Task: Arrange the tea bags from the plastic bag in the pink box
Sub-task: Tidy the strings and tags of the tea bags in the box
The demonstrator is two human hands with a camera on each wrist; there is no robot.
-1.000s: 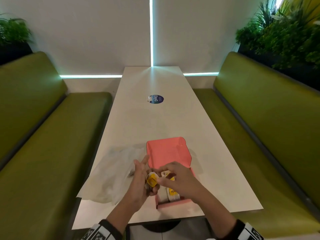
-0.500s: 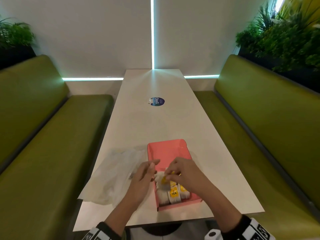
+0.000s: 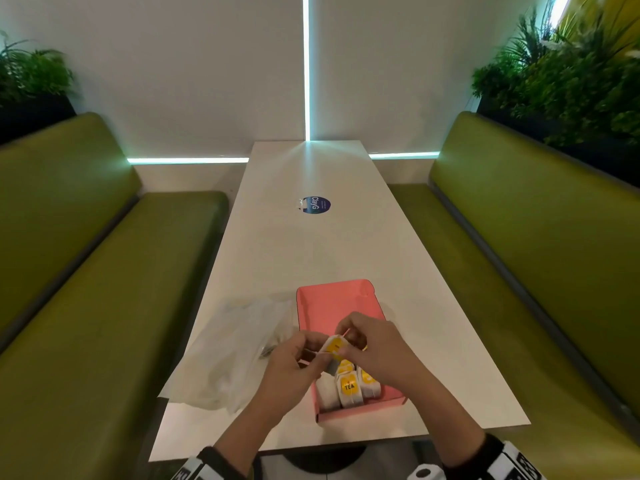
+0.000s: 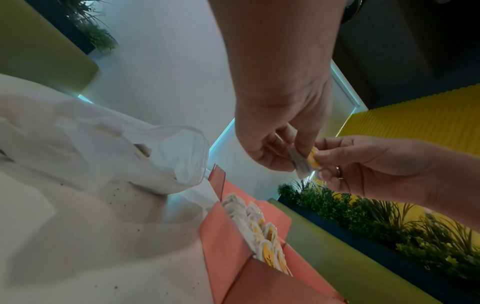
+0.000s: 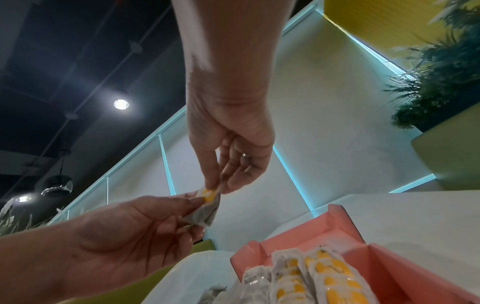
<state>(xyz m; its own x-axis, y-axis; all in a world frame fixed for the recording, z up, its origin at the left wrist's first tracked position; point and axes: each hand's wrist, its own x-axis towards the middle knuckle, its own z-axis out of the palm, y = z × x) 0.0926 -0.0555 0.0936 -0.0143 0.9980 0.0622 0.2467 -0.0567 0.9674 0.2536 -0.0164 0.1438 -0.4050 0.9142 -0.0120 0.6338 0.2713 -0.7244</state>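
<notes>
1. Two hands hold one tea bag [image 3: 334,348] between them, above the near half of the pink box [image 3: 332,306].
2. Left hand [image 3: 289,370]: thumb and fingers curl narrowly and pinch the near side of the tea bag [image 4: 301,162]; the remaining fingers are folded toward the palm.
3. Right hand [image 3: 375,348]: thumb and forefinger pinch the upper edge of the tea bag [image 5: 207,203] at its yellow label; the other fingers hang loosely curled and touch nothing. A ring shows on one finger.
4. Held tea bag: it hangs clear of the box, tilted, with its label facing up in the head view.
5. Packed tea bags [image 3: 348,388]: they stand on edge in three rows against the near wall of the pink box. The exact count per row cannot be told.
6. Pink box: one, open-topped. Its far half is bare floor, giving free room beyond the rows. The near wall lies close to the near edge of the table [image 3: 311,244].
7. Plastic bag [image 3: 235,348]: one, translucent, crumpled, lying flat just left of the box, with its mouth [image 4: 182,156] open toward the box. Its left side overhangs the table's left edge.
8. One round blue sticker [image 3: 314,205] lies at mid-table, well apart from the box.
9. Two green benches [image 3: 519,254] flank the table.
</notes>
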